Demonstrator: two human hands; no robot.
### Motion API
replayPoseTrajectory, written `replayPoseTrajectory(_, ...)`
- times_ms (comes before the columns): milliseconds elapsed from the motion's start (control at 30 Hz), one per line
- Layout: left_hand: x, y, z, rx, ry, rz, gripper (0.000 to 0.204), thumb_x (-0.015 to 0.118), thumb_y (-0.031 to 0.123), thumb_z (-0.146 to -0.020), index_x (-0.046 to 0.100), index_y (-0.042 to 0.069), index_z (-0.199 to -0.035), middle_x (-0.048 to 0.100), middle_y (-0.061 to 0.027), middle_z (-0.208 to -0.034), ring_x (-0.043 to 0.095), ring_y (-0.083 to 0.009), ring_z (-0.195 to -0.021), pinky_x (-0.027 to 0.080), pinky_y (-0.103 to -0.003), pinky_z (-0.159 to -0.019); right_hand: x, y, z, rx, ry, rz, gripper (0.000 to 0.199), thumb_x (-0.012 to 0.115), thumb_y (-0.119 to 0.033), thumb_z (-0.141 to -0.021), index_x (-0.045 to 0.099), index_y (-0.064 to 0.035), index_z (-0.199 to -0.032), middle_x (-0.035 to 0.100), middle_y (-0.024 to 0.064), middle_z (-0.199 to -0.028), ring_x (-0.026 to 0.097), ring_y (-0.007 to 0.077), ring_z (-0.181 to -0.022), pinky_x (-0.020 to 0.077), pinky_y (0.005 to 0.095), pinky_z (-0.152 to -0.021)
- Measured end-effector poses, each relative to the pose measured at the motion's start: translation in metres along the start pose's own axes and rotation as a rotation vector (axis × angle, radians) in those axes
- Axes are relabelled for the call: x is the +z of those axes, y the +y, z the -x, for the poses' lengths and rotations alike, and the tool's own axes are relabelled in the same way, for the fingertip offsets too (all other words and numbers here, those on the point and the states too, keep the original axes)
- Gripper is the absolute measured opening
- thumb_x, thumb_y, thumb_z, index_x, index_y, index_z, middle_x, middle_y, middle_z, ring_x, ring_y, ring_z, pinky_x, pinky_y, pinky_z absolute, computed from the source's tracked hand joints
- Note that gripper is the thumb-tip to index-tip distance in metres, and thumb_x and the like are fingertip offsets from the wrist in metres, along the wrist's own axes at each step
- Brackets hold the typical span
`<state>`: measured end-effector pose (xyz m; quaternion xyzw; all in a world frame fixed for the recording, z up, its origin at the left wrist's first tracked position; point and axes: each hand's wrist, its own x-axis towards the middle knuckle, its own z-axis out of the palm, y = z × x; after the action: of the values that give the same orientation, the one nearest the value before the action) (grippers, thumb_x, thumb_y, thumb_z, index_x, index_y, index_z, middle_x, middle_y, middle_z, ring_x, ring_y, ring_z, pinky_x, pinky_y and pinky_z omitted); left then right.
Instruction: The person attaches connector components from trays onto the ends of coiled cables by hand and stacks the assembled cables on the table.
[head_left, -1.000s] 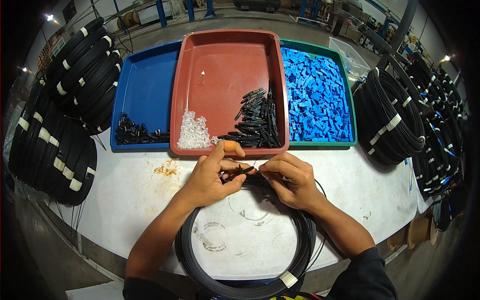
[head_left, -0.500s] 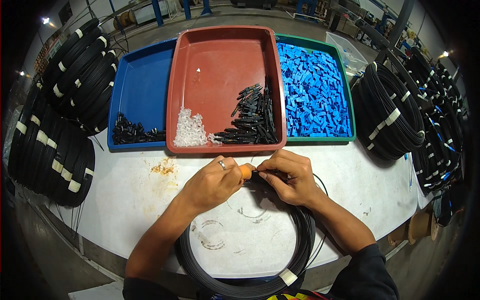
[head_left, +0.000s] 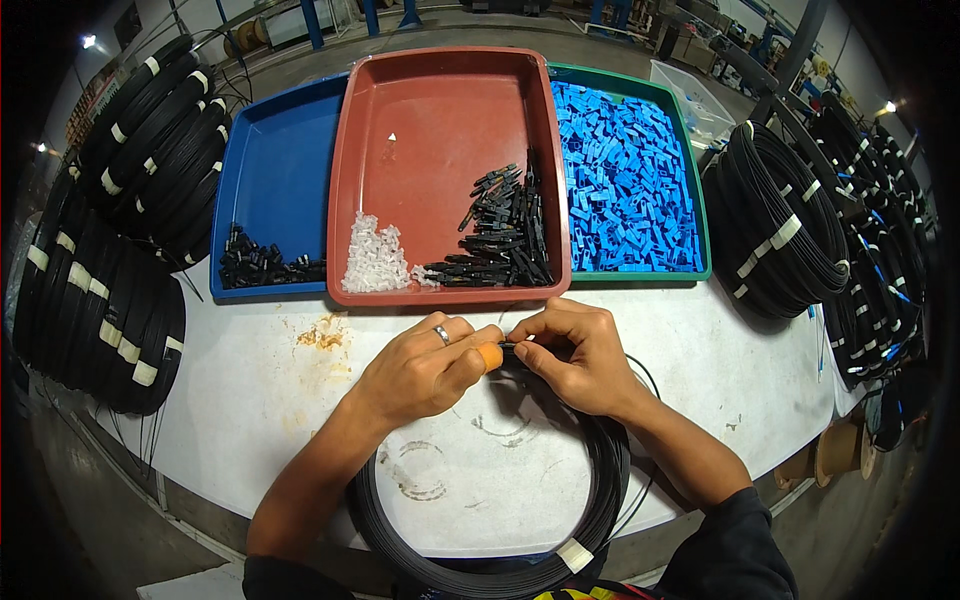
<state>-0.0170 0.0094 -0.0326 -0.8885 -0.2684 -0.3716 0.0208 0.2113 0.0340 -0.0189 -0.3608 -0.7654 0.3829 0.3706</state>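
My two hands meet over the table just in front of the red tray, fingertips almost touching. My left hand, with a ring on one finger, is closed in a pinch. An orange cap-like piece, seemingly a finger cover, sits at its thumb tip. My right hand pinches a small dark piece at the end of a black cable; its exact kind is hidden by the fingers. What lies between the left fingertips cannot be made out. Below the hands lies a coil of black cable, bound with white tape.
The red tray holds clear small pieces and black connector parts. A blue tray with short black parts stands left, a green tray of blue clips right. Cable coils flank the table, more opposite.
The left fingers have shifted slightly, with the orange piece a little lower and the index finger stretched further over it. The right hand keeps its pinch. The view has moved a little.
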Motion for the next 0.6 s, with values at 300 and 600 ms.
replayPoseTrajectory(300, -0.0023, -0.0007, -0.0015, 0.025, -0.016, -0.012, 0.023, 0.074, 0.007, -0.084, 0.054, 0.003, -0.096, 0.073, -0.0136, -0.106, 0.067, -0.0231, -0.083, 0.055, -0.036, -0.072, 0.0041, 0.0015, 0.0024, 0.01, 0.027, -0.046, 0.013, 0.074, -0.003, -0.083, 0.075, 0.0039, -0.094, 0.065, 0.0116, -0.08, 0.065, 0.0172, -0.065, 0.0499, 0.03, -0.059)
replayPoseTrajectory(600, -0.0035, -0.0016, -0.0001, 0.027, -0.064, 0.006, 0.024, 0.073, 0.012, -0.09, 0.054, 0.003, -0.101, 0.072, -0.0138, -0.106, 0.067, -0.0237, -0.082, 0.056, -0.037, -0.072, 0.0071, 0.0039, 0.0036, -0.118, 0.04, 0.116, 0.012, 0.072, -0.006, -0.084, 0.074, 0.0001, -0.094, 0.06, 0.01, -0.075, 0.06, 0.0219, -0.057, 0.0465, 0.034, -0.054)
